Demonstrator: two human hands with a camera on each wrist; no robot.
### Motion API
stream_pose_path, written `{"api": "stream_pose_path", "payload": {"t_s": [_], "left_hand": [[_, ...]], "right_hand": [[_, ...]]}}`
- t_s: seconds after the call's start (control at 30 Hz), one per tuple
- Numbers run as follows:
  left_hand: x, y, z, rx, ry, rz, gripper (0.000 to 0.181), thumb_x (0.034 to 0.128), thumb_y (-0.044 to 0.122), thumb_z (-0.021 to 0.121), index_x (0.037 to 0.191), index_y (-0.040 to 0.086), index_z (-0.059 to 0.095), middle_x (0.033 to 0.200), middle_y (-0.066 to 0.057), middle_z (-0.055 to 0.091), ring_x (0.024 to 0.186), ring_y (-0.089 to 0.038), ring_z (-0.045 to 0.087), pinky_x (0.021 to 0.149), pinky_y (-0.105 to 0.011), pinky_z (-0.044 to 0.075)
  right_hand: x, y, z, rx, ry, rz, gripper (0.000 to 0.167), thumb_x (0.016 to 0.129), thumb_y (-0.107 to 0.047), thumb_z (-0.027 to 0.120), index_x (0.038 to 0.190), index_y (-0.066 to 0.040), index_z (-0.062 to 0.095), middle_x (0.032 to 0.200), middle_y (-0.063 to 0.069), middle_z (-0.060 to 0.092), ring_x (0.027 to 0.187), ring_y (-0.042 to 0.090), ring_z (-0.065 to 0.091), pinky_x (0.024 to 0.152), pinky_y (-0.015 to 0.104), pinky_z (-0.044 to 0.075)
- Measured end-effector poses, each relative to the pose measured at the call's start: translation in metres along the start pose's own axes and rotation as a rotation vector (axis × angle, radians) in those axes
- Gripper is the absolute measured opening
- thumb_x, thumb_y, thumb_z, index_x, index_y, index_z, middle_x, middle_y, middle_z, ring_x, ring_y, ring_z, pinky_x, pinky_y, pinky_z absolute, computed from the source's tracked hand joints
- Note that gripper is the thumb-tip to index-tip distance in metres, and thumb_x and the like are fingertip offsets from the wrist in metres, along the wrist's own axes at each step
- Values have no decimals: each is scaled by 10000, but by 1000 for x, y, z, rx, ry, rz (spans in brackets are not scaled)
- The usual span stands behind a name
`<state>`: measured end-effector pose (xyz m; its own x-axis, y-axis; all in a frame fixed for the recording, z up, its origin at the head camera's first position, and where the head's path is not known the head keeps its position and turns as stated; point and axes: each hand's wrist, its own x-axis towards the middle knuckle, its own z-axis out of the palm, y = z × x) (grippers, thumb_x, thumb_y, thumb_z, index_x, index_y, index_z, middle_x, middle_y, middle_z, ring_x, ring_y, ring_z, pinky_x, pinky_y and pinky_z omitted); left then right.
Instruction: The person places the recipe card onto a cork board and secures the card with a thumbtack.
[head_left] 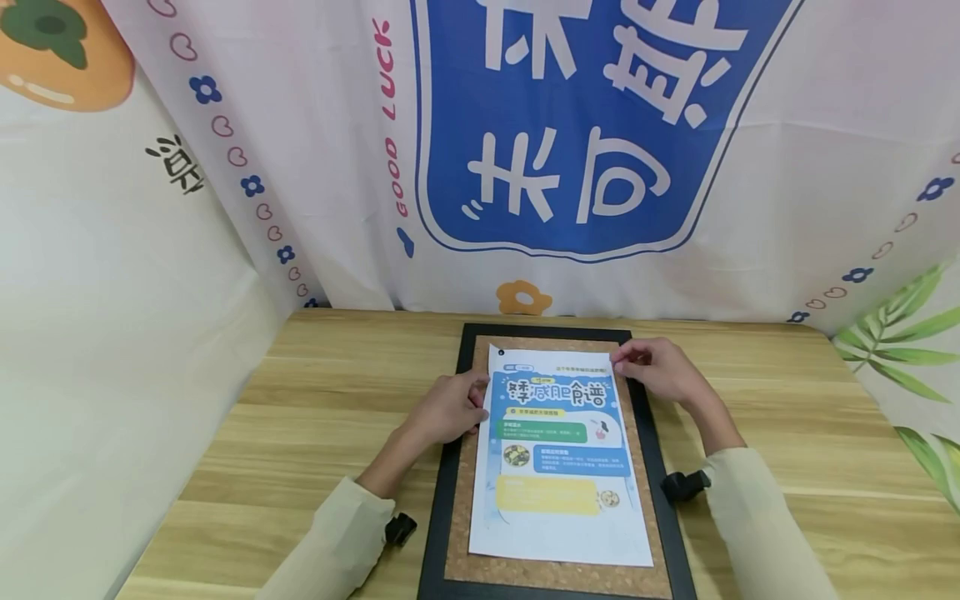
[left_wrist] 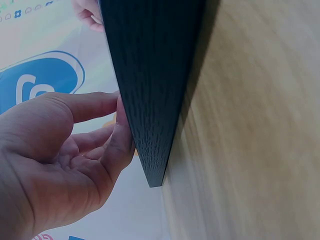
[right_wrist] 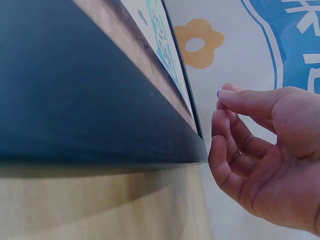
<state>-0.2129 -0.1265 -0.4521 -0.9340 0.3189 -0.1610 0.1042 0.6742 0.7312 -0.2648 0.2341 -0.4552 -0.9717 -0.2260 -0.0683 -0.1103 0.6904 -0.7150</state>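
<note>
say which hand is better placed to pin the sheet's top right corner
Probably the right hand: it appears to pinch a small purple thing beside that corner of the sheet, while the left hand is at its left edge.

free: tabletop (head_left: pixel 315 375) outboard of 2 sleeves (head_left: pixel 757 508) | obstacles: sleeves, thick black frame (head_left: pixel 445 500)

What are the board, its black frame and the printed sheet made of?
The board looks like matte cork: brown and speckled. The black frame seems wooden, or wood-effect, with a low sheen and fine grain lines. The printed sheet looks like matte paper: thin-edged, without obvious glare.
</note>
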Motion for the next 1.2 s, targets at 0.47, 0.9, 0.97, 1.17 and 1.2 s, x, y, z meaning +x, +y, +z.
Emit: {"api": "stream_pose_path", "payload": {"t_s": [0.47,0.9,0.97,1.17,1.2], "left_hand": [[1,-2,0,-1,-8,14,571,979,-34,729,1519,-28,544,909,-82,638,631,-140,665,580,-259,553],[1,-2,-1,2,-16,6,593,985,-17,727,1542,-25,522,926,-76,639,642,-133,667,585,-250,565],[1,-2,-1,0,-14,1,595,987,-13,728,1545,-20,522,926,-74,637,641,-131,667,587,-251,569],[1,-3,0,1,-13,4,588,987,-14,728,1539,-22,526,926,-75,638,641,-134,667,586,-256,567],[1,-3,0,0,-12,3,587,987,-13,729,1539,-20,528,926,-74,639,642,-134,667,588,-256,568]], "right_hand": [[23,1,3,-41,-50,1,156,1063,-158,679,1172,-88,765,1131,138,723,990,279,605,856,351,513],[42,-1,9,-129,-86,-39,135,1053,-119,681,1138,-95,782,1102,124,729,1006,283,606,869,362,516],[43,-2,10,-132,-91,-45,138,1047,-108,684,1139,-91,786,1093,123,731,1001,279,605,870,365,513],[46,-3,10,-149,-93,-52,118,1033,-87,698,1109,-88,788,1052,111,728,971,267,609,854,362,516],[46,-3,10,-151,-93,-53,117,1032,-87,700,1109,-87,787,1052,111,729,970,268,610,854,363,516]]}}
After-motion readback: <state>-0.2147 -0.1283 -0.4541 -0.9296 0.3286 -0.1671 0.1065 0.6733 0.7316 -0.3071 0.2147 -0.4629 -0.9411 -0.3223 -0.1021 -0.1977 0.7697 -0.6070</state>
